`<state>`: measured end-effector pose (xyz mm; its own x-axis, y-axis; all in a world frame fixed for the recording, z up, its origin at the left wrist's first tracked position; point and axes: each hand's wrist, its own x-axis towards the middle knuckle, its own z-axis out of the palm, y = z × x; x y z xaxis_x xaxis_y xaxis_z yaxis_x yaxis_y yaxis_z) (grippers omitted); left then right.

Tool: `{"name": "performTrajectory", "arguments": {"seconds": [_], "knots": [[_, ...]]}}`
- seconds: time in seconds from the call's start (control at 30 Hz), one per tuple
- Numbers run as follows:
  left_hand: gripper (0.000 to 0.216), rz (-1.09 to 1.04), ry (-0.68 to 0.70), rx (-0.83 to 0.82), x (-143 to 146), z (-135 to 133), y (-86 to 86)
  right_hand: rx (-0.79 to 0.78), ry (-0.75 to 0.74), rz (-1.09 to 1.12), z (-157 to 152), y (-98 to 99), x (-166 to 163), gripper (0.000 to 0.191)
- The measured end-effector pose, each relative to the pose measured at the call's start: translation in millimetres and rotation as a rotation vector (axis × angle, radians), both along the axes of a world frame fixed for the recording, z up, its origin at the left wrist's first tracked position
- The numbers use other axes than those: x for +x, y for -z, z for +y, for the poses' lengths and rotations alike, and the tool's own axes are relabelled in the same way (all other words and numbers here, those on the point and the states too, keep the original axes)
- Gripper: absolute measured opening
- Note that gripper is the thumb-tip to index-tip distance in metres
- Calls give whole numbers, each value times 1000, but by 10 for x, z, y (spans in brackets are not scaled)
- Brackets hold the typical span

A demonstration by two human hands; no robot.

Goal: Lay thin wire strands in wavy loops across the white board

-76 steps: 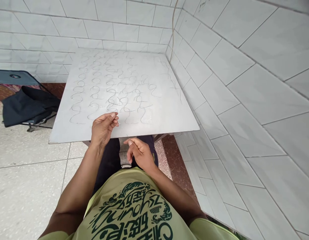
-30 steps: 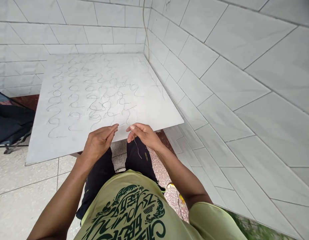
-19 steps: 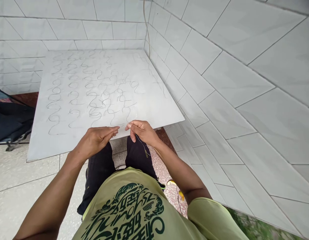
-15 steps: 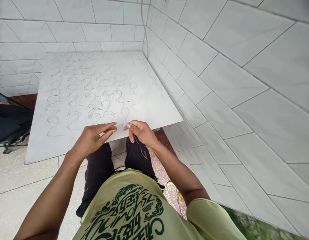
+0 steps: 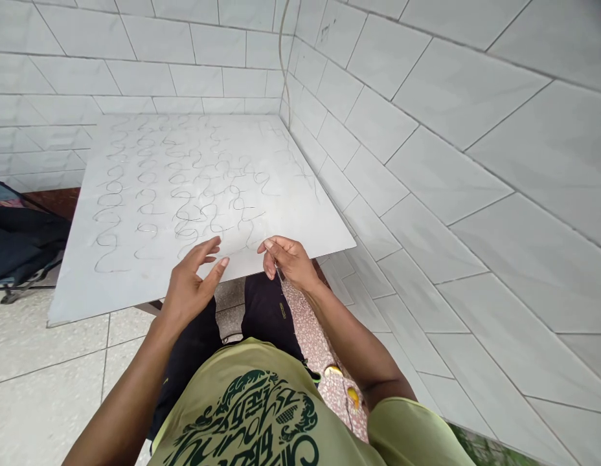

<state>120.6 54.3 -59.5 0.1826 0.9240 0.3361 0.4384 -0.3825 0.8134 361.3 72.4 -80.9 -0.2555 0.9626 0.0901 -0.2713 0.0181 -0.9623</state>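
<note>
My right hand (image 5: 288,262) is at the near edge of the white board (image 5: 310,226), its thumb and fingertips pinched on a fine thread-like strand (image 5: 279,274). Part of that strand hangs below the fingers; whether it is thread or thin wire I cannot tell. To its left, my left hand (image 5: 196,278) hovers over the same edge with thumb and fingers apart, and nothing shows in it. Beyond both hands, several thin dark curly strands (image 5: 109,200) are spread in rows across the board's left and middle.
Tiled walls (image 5: 378,155) border the board at the back and right. A pale cable (image 5: 282,58) runs down the corner. At left stands a dark folding chair or bag (image 5: 23,243). Yellow objects (image 5: 353,397) lie on the speckled floor by my leg.
My left hand has opened wider, thumb and fingers moving apart. My right hand has shifted slightly right with the strand, widening the gap between the hands. The view has tilted a little.
</note>
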Motion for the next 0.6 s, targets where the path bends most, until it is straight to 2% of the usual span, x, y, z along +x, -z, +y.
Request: {"name": "performTrajectory", "arguments": {"seconds": [0.1, 0.23, 0.33, 0.43, 0.6], "knots": [[42, 97, 101, 22, 55, 82, 42, -21, -40, 27, -23, 55, -35, 36], [28, 235, 209, 148, 124, 162, 96, -55, -48, -54, -34, 107, -29, 40], [28, 324, 193, 286, 161, 192, 121, -58, -16, -217, -82, 98, 45, 37], [26, 432, 81, 410, 181, 224, 157, 22, 30, -475, -187, 82, 164, 30], [25, 549, -13, 468, 233, 323, 246, 437, 131, -1233, -335, 126, 335, 34]]}}
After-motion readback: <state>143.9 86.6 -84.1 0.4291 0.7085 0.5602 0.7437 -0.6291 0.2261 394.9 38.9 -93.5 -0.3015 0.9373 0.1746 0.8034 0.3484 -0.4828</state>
